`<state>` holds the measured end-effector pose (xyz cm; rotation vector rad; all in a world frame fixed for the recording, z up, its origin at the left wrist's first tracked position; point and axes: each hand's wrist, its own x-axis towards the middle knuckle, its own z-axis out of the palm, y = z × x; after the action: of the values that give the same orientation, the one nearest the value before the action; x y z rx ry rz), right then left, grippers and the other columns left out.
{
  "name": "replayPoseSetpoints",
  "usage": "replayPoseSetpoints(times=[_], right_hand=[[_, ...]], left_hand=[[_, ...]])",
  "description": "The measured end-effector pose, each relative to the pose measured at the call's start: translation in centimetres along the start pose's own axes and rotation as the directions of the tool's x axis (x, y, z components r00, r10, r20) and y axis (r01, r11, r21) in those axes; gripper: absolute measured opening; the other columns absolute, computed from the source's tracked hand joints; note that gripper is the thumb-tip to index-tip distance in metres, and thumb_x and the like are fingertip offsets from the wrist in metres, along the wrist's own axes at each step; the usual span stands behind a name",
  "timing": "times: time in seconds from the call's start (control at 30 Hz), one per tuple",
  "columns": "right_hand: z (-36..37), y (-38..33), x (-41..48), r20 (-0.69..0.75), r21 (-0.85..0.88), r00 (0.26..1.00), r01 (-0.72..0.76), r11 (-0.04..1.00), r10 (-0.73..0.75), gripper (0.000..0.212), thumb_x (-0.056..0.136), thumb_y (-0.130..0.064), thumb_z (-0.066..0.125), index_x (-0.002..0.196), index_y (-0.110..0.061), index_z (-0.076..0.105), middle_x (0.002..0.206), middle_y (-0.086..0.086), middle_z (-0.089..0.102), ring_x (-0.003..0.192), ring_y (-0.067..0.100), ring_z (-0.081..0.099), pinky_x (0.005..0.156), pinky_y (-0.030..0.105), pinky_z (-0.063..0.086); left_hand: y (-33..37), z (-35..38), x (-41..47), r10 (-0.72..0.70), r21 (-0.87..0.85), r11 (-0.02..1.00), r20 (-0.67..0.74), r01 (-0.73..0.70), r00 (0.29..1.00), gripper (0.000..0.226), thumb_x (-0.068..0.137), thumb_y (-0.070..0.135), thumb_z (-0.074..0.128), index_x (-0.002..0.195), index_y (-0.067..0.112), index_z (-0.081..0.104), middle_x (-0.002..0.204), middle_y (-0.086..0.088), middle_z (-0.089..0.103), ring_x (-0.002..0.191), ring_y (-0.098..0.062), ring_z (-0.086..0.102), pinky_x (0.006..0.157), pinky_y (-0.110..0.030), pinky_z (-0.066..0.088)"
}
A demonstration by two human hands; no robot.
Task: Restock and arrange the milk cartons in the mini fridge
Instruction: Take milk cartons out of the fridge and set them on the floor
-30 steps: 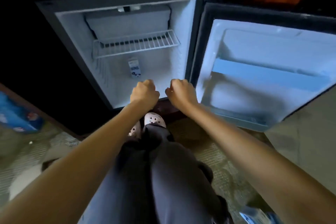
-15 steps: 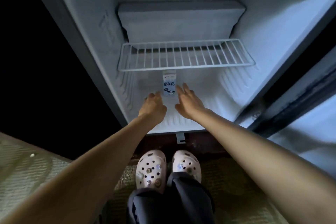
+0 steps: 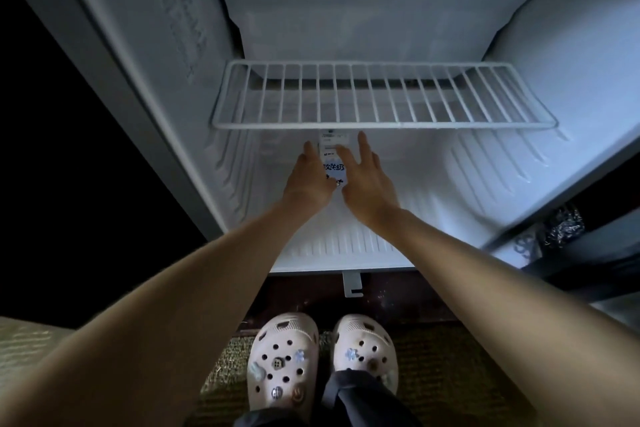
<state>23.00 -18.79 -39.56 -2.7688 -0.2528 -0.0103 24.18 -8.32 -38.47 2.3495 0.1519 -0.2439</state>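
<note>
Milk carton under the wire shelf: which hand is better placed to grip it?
Left, marginally. The left hand lies along the left side of the milk carton, ready to wrap. The right hand is splayed, one finger across the front, another pointing clear of it.

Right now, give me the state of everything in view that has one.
mini fridge, open.
wire shelf, in place above the carton.
milk carton, upright on the fridge floor.
left hand, fingers straight at the carton's left side, no grip.
right hand, fingers spread at its right side, no grip.
</note>
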Motion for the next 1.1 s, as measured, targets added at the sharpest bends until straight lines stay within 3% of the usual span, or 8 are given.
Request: replayPoseSetpoints(times=[0.17,0.3,0.4,0.5,0.63,0.83,1.0,1.1], right_hand=[[0.9,0.2,-1.1,-0.137,-0.005,0.974,0.182,0.983,-0.181,0.04,0.082,0.016,0.047,0.12,0.005,0.048,0.154,0.021,0.021,0.139,0.038,0.03,0.081,0.044,0.056],[2.3,1.4,-2.1,-0.242,0.006,0.948,0.213,0.977,-0.205,0.037,0.076,0.019,0.053,0.112,0.009,0.053,0.117,0.026,0.061,0.095,0.041,0.065,0.06,0.039,0.057],[2.0,1.4,-2.5,-0.268,0.106,0.955,0.16,0.981,-0.126,0.036,0.084,0.012,0.045,0.117,-0.002,0.041,0.101,0.021,0.061,0.072,0.037,0.061,0.057,0.04,0.053],[1.2,0.9,-2.7,-0.243,0.118,0.964,0.137,0.984,-0.105,0.047,0.085,0.008,0.047,0.13,-0.004,0.038,0.11,0.02,0.061,0.08,0.037,0.062,0.059,0.037,0.046],[-1.3,0.5,-4.0,-0.104,0.068,0.991,0.089,0.994,-0.082,0.038,0.087,-0.001,0.054,0.124,-0.002,0.046,0.122,0.016,0.055,0.099,0.036,0.06,0.074,0.039,0.047],[-7.2,-0.6,-12.2,-0.124,0.145,0.991,0.059,0.988,-0.041,0.043,0.09,-0.033,0.055,0.116,0.0,0.048,0.115,0.016,0.056,0.095,0.032,0.061,0.074,0.035,0.05],[-15.0,-1.3,-19.9,-0.136,0.171,0.989,-0.039,0.984,0.063,0.032,0.084,-0.018,0.065,0.108,-0.003,0.05,0.113,0.014,0.059,0.095,0.03,0.062,0.08,0.042,0.052],[-19.2,-1.1,-25.0,-0.174,0.191,0.976,-0.096,0.977,0.129,0.028,0.081,-0.011,0.065,0.104,-0.004,0.051,0.105,0.012,0.064,0.081,0.021,0.056,0.061,0.026,0.044]], left_hand=[[-0.6,0.0,0.5,0.017,-0.015,1.0,-0.027,-0.018,0.999,0.086,0.082,0.009,0.066,0.148,0.012,0.012,0.143,-0.013,0.043,0.128,-0.028,0.046,0.098,-0.034,0.044],[-1.0,0.9,-0.3,0.171,0.093,0.981,0.02,-0.172,0.985,0.053,0.083,0.008,0.065,0.132,0.012,0.044,0.129,-0.011,0.055,0.118,-0.028,0.053,0.092,-0.032,0.043],[-1.4,1.7,-1.3,0.188,0.117,0.977,-0.058,-0.18,0.98,0.029,0.085,0.008,0.062,0.112,0.008,0.051,0.116,-0.011,0.061,0.105,-0.025,0.058,0.079,-0.029,0.042],[-1.0,1.3,-2.5,0.2,0.071,0.979,-0.1,-0.193,0.975,0.021,0.087,0.005,0.06,0.104,0.007,0.048,0.106,-0.013,0.063,0.096,-0.026,0.061,0.074,-0.032,0.046],[-0.1,0.1,-5.5,0.237,0.073,0.97,-0.054,-0.233,0.97,0.026,0.086,0.005,0.061,0.104,0.007,0.044,0.1,-0.015,0.065,0.089,-0.029,0.064,0.077,-0.044,0.055],[4.3,-2.6,-13.1,0.309,0.2,0.927,0.072,-0.318,0.948,0.038,0.085,0.014,0.065,0.115,0.008,0.042,0.104,-0.017,0.065,0.087,-0.031,0.062,0.071,-0.039,0.054],[10.1,-4.5,-21.5,0.413,0.211,0.875,0.143,-0.435,0.899,0.034,0.085,0.013,0.064,0.113,0.006,0.046,0.105,-0.021,0.063,0.086,-0.034,0.06,0.067,-0.035,0.047],[13.7,-4.8,-26.6,0.471,0.208,0.839,0.186,-0.503,0.862,0.031,0.088,0.013,0.061,0.113,0.004,0.047,0.107,-0.02,0.062,0.088,-0.034,0.061,0.068,-0.035,0.048]])
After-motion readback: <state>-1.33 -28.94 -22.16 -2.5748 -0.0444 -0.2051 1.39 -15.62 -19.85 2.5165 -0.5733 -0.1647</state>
